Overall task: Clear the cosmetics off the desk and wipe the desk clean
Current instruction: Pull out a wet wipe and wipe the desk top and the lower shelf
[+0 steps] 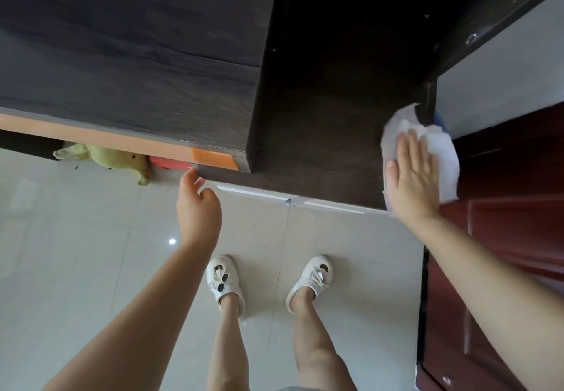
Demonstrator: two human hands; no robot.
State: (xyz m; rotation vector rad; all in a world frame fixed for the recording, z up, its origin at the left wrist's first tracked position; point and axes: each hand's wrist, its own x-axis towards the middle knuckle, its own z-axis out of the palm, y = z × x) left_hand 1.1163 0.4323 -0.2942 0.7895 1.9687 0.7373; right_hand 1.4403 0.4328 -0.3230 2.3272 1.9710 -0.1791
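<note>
The dark wood desk (320,134) fills the upper part of the view, with a raised block (131,55) on its left half and a lower surface on the right. My right hand (412,177) lies flat, fingers spread, pressing a white cloth (439,149) onto the desk's right end near the front edge. My left hand (198,204) hovers at the desk's front edge with fingers loosely curled and nothing in it. No cosmetics show on the desk.
A red-brown door or cabinet (503,223) stands right of the desk. A green plush toy (113,158) and a red object (171,163) lie on the floor under the desk. My feet in white shoes (225,281) stand on pale tiles (76,253).
</note>
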